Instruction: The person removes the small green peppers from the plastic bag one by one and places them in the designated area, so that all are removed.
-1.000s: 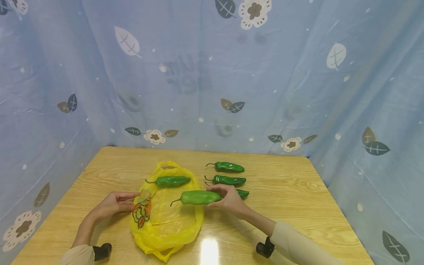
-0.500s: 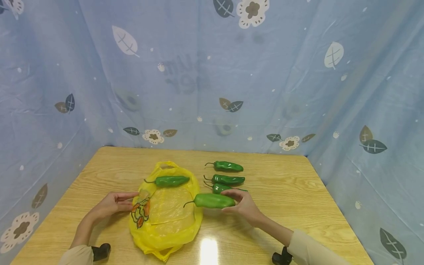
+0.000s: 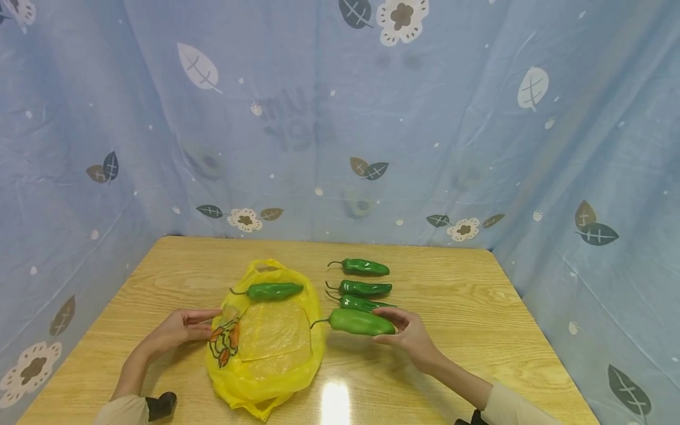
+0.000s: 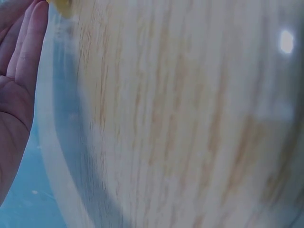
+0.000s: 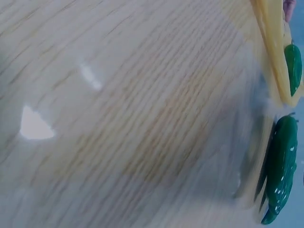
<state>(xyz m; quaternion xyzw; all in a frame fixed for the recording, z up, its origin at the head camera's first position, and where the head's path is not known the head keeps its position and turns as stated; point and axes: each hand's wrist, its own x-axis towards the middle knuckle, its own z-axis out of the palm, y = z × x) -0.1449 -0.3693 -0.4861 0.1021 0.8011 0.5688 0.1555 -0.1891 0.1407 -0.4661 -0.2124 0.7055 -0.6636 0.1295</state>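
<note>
Toward three o'clock of the yellow bag point(image 3: 276, 381), the right hand point(image 3: 412, 339) pinches the bright green pepper point(image 3: 355, 321), likely light, stiff, slick, best held mid-body; the left hand point(image 3: 176, 328), fingers extended, touches the bag's nine-o'clock edge.

Four darker green peppers point(image 3: 365, 288) and one lighter pepper point(image 3: 358, 322) make five; there is one yellow bag point(image 3: 276, 376), one table point(image 3: 451, 307), one left hand point(image 3: 174, 329), one right hand point(image 3: 415, 341), two sleeves point(image 3: 126, 411) and two black wrist devices point(image 3: 161, 406)
</note>
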